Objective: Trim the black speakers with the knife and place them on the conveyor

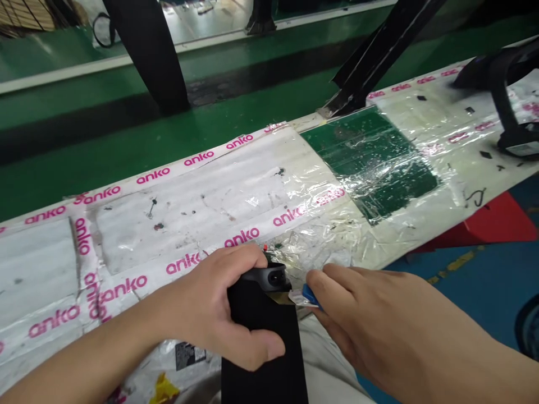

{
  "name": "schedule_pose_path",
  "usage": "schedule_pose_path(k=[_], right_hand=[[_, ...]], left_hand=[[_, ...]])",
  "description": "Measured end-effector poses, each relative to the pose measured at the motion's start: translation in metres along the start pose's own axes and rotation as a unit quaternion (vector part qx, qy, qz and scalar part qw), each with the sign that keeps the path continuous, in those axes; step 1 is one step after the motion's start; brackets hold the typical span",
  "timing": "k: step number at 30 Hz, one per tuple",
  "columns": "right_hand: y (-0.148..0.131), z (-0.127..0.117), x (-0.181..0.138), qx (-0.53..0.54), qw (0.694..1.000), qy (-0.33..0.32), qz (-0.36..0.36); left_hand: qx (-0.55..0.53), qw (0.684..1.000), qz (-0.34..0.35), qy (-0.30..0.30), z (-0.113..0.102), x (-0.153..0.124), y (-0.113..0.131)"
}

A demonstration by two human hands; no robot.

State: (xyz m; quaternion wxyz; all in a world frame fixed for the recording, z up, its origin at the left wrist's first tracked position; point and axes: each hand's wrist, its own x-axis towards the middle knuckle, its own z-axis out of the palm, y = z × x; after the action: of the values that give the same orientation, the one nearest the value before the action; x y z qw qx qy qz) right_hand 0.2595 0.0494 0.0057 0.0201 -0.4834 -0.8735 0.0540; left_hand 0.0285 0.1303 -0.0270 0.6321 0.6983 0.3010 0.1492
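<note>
A green surface (236, 120) runs behind a long counter (219, 193) wrapped in clear film and pink-lettered "anko" tape. Across the upper part of the view, a broad black upright (147, 56) and a slanting dark bar (379, 50) rise past the counter's far edge. A green panel (374, 163) shines under film toward the right; beyond it sit dark looped pieces (503, 95), while a red object (484, 227) shows below the counter's edge, above the blue floor (471, 286). All lie well apart from the handwork, and none appears to obstruct it.

At the counter's near edge, a person's right hand (370, 325) pinches its fingers tightly around a small tool, and the left hand (227, 297) clamps a black piece (265, 381), thumb across its face, fingers at its upper end. A dark molded fitting (275, 276) with a hole tops the piece. The blue-and-pale tool (309, 294), possibly a cutter, reaches the edge just below the fitting, beside a gold-brown patch (281, 297). The work looks to be midway: the fitting is in place, but the tool's contact suggests this edge is unfinished. The right fingers hide much of the tool. Small dark scraps (485, 155) dot the counter.
</note>
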Motion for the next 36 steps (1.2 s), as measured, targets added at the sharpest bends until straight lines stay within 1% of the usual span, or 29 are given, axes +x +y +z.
schedule_pose_path(k=[4,8,15,18,21,22,24,27,29,31,33,34,36], right_hand=[[0.008,0.01,0.001,0.05,0.999,-0.004,-0.005],[0.01,0.016,0.0,0.076,0.997,-0.006,0.004],[0.001,0.006,0.006,0.064,0.996,-0.039,0.044],[0.003,0.002,0.004,0.081,0.996,-0.027,0.031],[0.005,0.006,-0.005,0.117,0.993,0.01,0.021],[0.004,0.01,-0.009,0.137,0.99,0.025,0.032],[0.003,0.019,-0.017,0.201,0.975,0.051,0.08],[0.001,0.038,-0.027,0.303,0.938,0.065,0.155],[0.001,0.048,-0.03,0.329,0.924,0.077,0.178],[0.001,0.055,-0.032,0.352,0.909,0.099,0.199],[0.001,0.056,-0.031,0.375,0.893,0.116,0.218],[0.001,0.056,-0.031,0.386,0.886,0.122,0.227],[0.0,0.053,-0.029,0.404,0.873,0.131,0.242]], left_hand=[[-0.021,1.0,-0.011,-0.01,-0.001,0.001,0.0],[0.001,1.0,-0.005,0.001,0.001,0.001,0.001],[0.045,0.999,0.023,0.005,-0.001,-0.005,-0.008],[0.058,0.998,0.027,0.008,-0.002,-0.007,-0.012],[0.056,0.998,0.033,0.007,-0.003,-0.01,-0.017],[0.054,0.998,0.035,0.005,-0.003,-0.01,-0.018],[0.052,0.998,0.037,0.002,-0.004,-0.012,-0.02],[0.071,0.996,0.044,0.007,-0.004,-0.015,-0.012],[0.137,0.987,0.071,0.045,-0.002,-0.02,-0.001],[0.238,0.961,0.084,0.112,0.005,-0.028,0.009],[0.311,0.93,0.061,0.183,0.017,-0.043,0.011],[0.322,0.923,0.041,0.206,0.024,-0.052,0.007],[0.311,0.925,0.005,0.219,0.04,-0.07,-0.005]])
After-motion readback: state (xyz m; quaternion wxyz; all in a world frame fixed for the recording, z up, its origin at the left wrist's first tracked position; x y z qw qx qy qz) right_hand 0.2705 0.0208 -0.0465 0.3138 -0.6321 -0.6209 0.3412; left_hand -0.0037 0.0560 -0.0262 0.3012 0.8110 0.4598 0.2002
